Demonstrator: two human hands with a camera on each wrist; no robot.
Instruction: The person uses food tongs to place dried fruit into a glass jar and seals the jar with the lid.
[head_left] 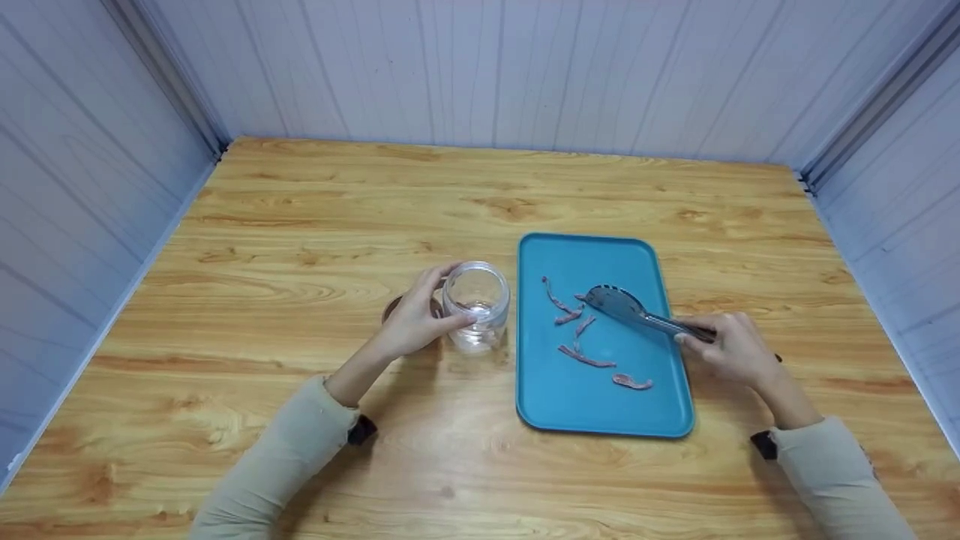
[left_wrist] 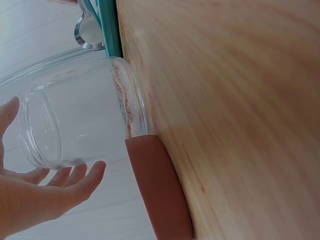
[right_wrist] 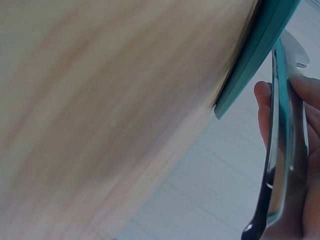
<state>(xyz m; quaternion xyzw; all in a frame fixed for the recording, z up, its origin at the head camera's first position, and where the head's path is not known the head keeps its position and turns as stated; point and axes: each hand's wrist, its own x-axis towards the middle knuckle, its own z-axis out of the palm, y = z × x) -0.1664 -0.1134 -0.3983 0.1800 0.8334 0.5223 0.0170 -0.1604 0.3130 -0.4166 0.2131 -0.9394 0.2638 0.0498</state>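
Observation:
My left hand [head_left: 416,319] holds a clear glass jar [head_left: 480,330] near its rim, thumb on the near side and fingers round the far side. The jar stands upright and uncovered, left of a blue tray [head_left: 540,405]. Reddish pieces [left_wrist: 122,97] show low in the jar in the left wrist view. With my right hand [head_left: 731,349] I grip metal tongs [head_left: 652,321] by the handles. Their broad, notched head lies over the tray, its tip at a thin meat strip [head_left: 580,297]. Several other reddish strips [head_left: 585,358] lie scattered on the tray.
A round brown lid [left_wrist: 160,187] lies on the wooden table [head_left: 337,202] beside the jar, partly behind my left hand in the head view. Pale panel walls [head_left: 465,67] border the table at the back and both sides.

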